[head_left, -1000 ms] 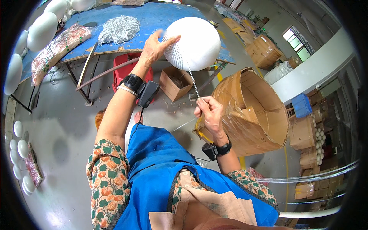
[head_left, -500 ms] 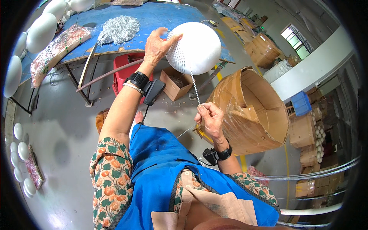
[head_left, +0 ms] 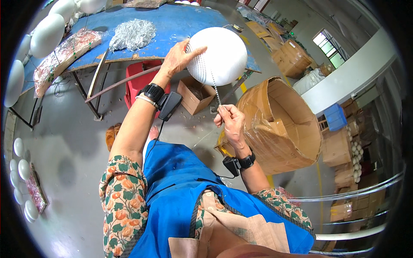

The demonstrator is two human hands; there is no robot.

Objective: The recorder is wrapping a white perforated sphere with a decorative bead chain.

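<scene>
My left hand (head_left: 180,58) is raised and grips a large white ball (head_left: 221,53) from its left side, fingers spread over the part wrapped in a silvery bead chain (head_left: 214,84). The chain runs down from the ball to my right hand (head_left: 230,120), which pinches its lower end just below the ball. Both wrists wear black bands with small black devices.
A blue worktable (head_left: 172,23) behind the ball holds a heap of silvery chain (head_left: 131,34) and a wrapped bundle (head_left: 64,53). More white balls (head_left: 47,34) line the left. A big open cardboard drum (head_left: 279,124) stands at right, a small box (head_left: 195,94) and red crate (head_left: 142,84) under the table.
The ball has risen and shifted slightly right in my left hand. My right hand has lifted with the chain, staying close under the ball.
</scene>
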